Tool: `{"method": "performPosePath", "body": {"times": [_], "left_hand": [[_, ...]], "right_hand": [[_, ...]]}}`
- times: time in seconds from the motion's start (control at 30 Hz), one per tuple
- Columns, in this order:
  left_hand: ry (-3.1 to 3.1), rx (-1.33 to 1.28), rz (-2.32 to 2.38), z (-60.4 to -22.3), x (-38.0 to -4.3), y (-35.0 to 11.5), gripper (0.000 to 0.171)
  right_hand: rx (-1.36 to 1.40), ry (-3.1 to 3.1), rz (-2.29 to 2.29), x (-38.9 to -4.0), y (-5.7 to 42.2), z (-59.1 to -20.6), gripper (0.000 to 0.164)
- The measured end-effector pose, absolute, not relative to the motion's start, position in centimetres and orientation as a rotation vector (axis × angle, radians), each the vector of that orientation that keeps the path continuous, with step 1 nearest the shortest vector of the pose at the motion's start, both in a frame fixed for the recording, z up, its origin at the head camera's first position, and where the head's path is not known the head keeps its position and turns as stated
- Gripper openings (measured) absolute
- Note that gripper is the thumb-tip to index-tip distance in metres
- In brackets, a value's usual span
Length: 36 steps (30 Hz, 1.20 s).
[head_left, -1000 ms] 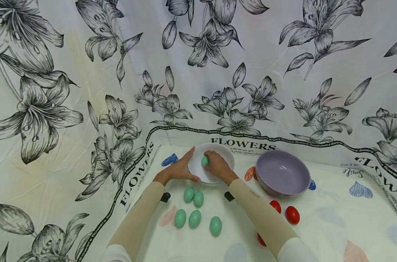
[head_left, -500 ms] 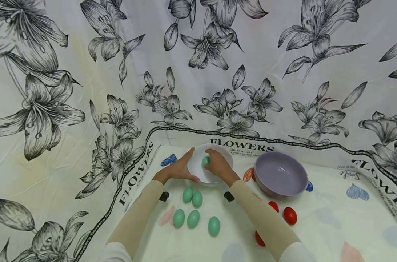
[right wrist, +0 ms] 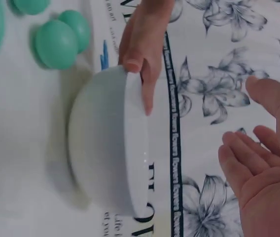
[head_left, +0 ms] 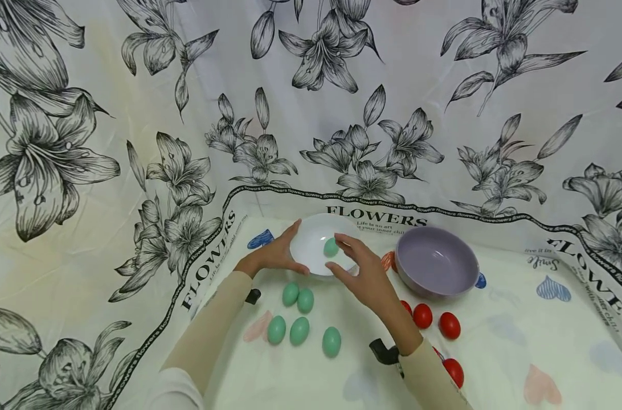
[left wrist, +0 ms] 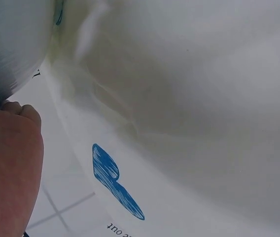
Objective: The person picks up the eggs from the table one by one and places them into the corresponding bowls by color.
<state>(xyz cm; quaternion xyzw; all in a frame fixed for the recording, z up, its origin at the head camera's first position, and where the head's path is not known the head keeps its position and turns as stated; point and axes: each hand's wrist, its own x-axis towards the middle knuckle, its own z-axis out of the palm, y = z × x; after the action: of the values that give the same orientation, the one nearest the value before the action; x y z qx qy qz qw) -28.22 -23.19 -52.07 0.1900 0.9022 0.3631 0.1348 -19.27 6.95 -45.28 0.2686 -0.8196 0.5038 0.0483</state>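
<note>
I see my left hand (head_left: 277, 253) holding the left side of a white bowl (head_left: 308, 250), with the thumb on the rim. One green egg (head_left: 331, 247) sits inside that bowl. My right hand (head_left: 362, 273) is spread wide, with thumb and fingers apart, and it holds nothing. It is above the bowl's right side, and the right wrist view shows a gap between them. Five more green eggs (head_left: 299, 331) lie on the tabletop (head_left: 270, 376), on my side of the white bowl. To the right is a purple bowl (head_left: 436, 262). Some red eggs (head_left: 450, 326) lie on its near side, by my right arm.
</note>
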Motion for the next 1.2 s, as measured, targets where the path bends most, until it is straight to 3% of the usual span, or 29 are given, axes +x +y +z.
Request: {"method": "performPosePath", "body": {"times": [0.27, 0.57, 0.87, 1.2], "left_hand": [[2.639, 0.520, 1.019, -51.2, -28.5, -23.3, 0.157], [2.613, 0.523, 1.036, -51.6, -28.8, -23.2, 0.158], [2.631, 0.510, 1.027, -51.8, -28.5, -23.2, 0.158], [2.631, 0.519, 1.000, -52.0, -28.2, -23.2, 0.157]], "right_hand": [[0.838, -2.676, 1.468, -13.6, 8.9, -48.8, 0.077], [0.872, -2.992, 1.360, -9.9, 8.9, -53.8, 0.086], [0.818, -3.005, 1.375, -8.9, 9.0, -55.8, 0.064], [0.703, -2.990, 1.475, -9.0, 9.0, -56.2, 0.062]]}}
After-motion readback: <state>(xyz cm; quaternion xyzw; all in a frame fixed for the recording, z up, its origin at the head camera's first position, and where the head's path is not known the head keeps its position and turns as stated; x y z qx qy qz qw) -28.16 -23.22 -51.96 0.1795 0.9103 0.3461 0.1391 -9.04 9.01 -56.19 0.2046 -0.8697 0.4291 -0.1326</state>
